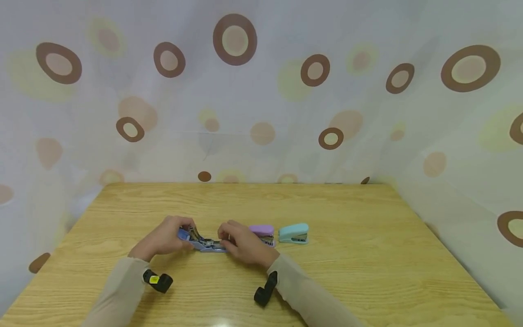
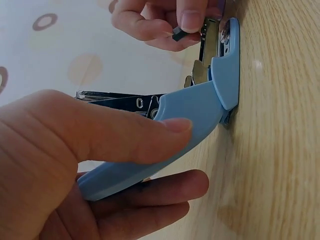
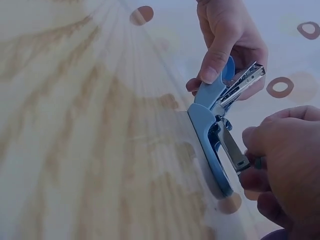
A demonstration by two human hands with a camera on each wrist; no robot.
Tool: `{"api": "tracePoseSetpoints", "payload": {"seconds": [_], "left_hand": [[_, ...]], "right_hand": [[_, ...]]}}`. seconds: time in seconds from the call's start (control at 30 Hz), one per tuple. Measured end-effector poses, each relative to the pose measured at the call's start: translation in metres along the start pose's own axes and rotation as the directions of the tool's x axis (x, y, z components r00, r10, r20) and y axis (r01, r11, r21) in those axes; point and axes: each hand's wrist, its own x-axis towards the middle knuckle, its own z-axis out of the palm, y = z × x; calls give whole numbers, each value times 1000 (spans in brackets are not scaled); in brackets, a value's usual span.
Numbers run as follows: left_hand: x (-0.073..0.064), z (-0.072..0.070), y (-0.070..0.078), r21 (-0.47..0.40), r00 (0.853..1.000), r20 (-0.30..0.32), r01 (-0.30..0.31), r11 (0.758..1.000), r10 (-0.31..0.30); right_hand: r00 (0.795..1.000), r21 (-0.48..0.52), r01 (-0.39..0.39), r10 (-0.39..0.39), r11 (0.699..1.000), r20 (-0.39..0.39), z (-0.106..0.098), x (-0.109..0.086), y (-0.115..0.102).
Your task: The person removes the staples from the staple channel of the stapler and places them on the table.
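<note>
A blue stapler [image 2: 192,107] lies opened wide on the table, its top cover swung back and its metal inner parts exposed. My left hand [image 1: 163,237] grips the swung-back cover, thumb on one side and fingers on the other. Over the other end of the stapler is my right hand [image 1: 247,244]. Between its thumb and fingers it pinches a short dark strip of staples [image 2: 178,34], close beside the metal magazine [image 3: 231,145]. The strip is small, and its far end is hidden by the fingertips.
A purple stapler [image 1: 262,230] stands just behind my right hand, partly covered by it. To its right is a closed teal stapler [image 1: 293,233]. The wooden table [image 1: 367,254] runs back to a patterned curtain [image 1: 265,100].
</note>
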Motion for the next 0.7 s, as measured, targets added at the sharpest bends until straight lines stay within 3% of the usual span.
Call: {"api": "tracePoseSetpoints", "payload": {"seconds": [0.4, 0.7], "left_hand": [[0, 3, 1, 8, 1000, -13, 5, 1000, -5], [0, 2, -1, 11, 1000, -23, -11, 1000, 11]], "right_hand": [[998, 83, -35, 39, 996, -48, -7, -6, -3], [999, 85, -46, 45, 995, 16, -11, -15, -8]]}}
